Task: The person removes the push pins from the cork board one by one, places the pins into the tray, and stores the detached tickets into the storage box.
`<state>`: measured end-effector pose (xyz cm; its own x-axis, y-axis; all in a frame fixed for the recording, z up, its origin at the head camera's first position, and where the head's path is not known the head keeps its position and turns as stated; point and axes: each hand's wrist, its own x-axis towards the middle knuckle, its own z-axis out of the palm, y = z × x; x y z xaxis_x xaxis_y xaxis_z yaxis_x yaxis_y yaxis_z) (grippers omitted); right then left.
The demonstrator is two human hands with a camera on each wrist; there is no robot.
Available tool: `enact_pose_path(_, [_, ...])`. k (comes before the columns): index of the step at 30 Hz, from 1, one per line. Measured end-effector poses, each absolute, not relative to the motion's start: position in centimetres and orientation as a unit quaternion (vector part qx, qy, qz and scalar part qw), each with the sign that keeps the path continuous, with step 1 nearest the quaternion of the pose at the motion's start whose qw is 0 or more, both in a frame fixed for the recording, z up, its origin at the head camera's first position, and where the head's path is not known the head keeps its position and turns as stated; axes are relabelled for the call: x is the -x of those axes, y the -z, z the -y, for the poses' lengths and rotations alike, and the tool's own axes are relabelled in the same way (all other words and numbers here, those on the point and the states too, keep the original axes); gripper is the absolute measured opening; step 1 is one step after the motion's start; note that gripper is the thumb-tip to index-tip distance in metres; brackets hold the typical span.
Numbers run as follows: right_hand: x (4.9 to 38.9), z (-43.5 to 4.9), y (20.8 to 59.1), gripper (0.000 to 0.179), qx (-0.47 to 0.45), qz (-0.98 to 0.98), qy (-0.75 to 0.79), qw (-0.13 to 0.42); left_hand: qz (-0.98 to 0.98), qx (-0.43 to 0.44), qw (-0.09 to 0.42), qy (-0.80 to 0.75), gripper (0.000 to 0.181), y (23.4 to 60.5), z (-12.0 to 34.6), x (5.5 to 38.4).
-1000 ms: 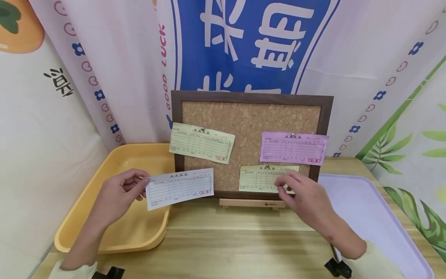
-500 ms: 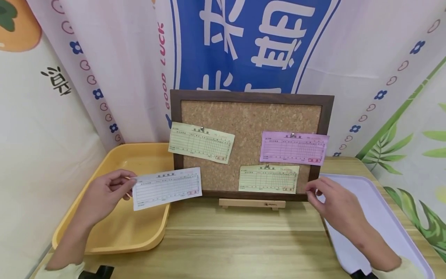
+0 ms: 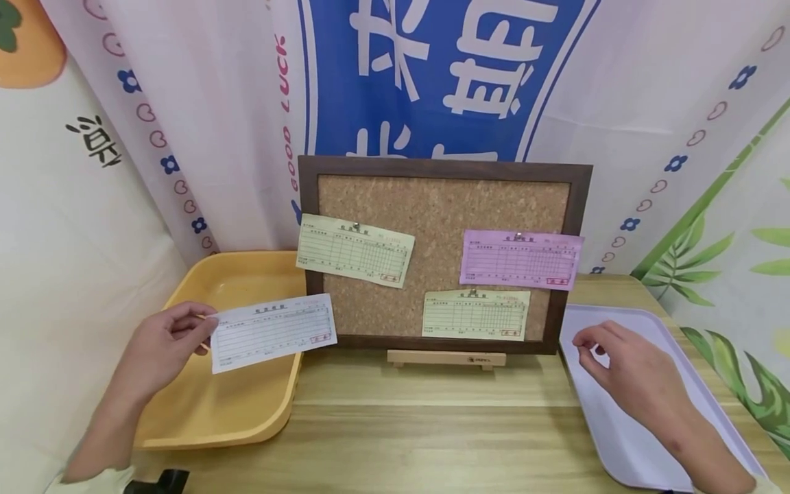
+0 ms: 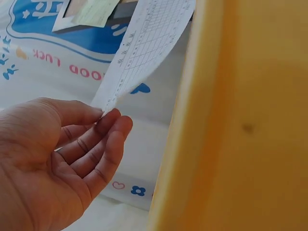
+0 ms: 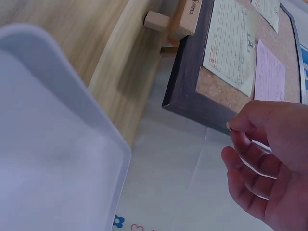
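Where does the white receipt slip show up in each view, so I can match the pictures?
Head: the white receipt slip is left of centre, pinched by the left hand.
Left wrist: it is at the top, near the middle, cut off by the top edge.
Right wrist: not in it.
Shared landmark: the corkboard, partly shown in both wrist views.

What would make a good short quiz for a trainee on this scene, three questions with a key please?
1. How many papers are fixed to the corkboard?
2. True or false: in the head view, the purple slip is higher than the lower green slip.
3. Which does the left hand pinch?
A) the lower green slip
B) the white slip
C) the purple slip

Key:
1. Three: the left green slip, the lower green slip and the purple slip.
2. True.
3. B.
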<state>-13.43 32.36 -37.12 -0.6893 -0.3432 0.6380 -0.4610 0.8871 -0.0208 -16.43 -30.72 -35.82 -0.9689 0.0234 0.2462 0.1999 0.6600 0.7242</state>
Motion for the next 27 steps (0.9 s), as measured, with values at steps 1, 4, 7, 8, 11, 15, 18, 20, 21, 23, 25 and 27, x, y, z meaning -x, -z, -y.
enact_pose_path(1, [13.4,-32.6,37.3,0.02,-0.217,0.918,-0.088,0.321,0.908,0.055,0.107,0.401,0.026,35.9,30.8,16.4])
enact_pose_path(4, [13.3,-33.1,37.7,0.022,-0.212,0.926,-0.081,0.302,0.921,0.033,0.105,0.374,0.027,35.9,31.1,16.2])
enact_pose_path(7, [13.3,-33.7,38.2,0.022,-0.206,0.931,-0.073,0.292,0.933,0.014,0.103,0.345,0.028,36.1,31.2,16.1])
enact_pose_path(8, [13.3,-34.0,38.4,0.022,-0.203,0.933,-0.072,0.287,0.936,0.01,0.104,0.336,0.028,36.1,31.3,16.0])
enact_pose_path(11, [13.4,-34.5,38.7,0.022,-0.191,0.942,-0.067,0.269,0.945,0.001,0.114,0.306,0.025,36.3,31.5,16.1])
enact_pose_path(15, [13.3,-35.1,39.0,0.02,-0.168,0.963,-0.062,0.2,0.957,-0.006,0.128,0.259,0.02,36.3,31.8,16.1])
enact_pose_path(18, [13.3,-35.6,39.3,0.02,-0.15,0.977,-0.06,0.142,0.962,-0.006,0.119,0.246,0.018,36.3,31.9,16.1])
enact_pose_path(20, [13.2,-35.8,39.5,0.02,-0.144,0.98,-0.061,0.119,0.963,-0.004,0.107,0.247,0.017,36.3,31.9,16.1])
enact_pose_path(21, [13.2,-35.9,39.6,0.02,-0.143,0.982,-0.062,0.111,0.964,-0.001,0.104,0.245,0.017,36.4,32.0,16.1])
enact_pose_path(23, [13.2,-36.2,39.9,0.02,-0.145,0.982,-0.061,0.101,0.965,0.004,0.101,0.243,0.017,36.5,32.0,16.2])
enact_pose_path(25, [13.2,-36.4,40.1,0.019,-0.147,0.983,-0.06,0.088,0.966,0.008,0.101,0.238,0.016,36.7,32.0,16.2])
enact_pose_path(27, [13.2,-36.4,40.3,0.019,-0.148,0.985,-0.06,0.074,0.967,0.013,0.102,0.233,0.015,36.8,32.0,16.2])
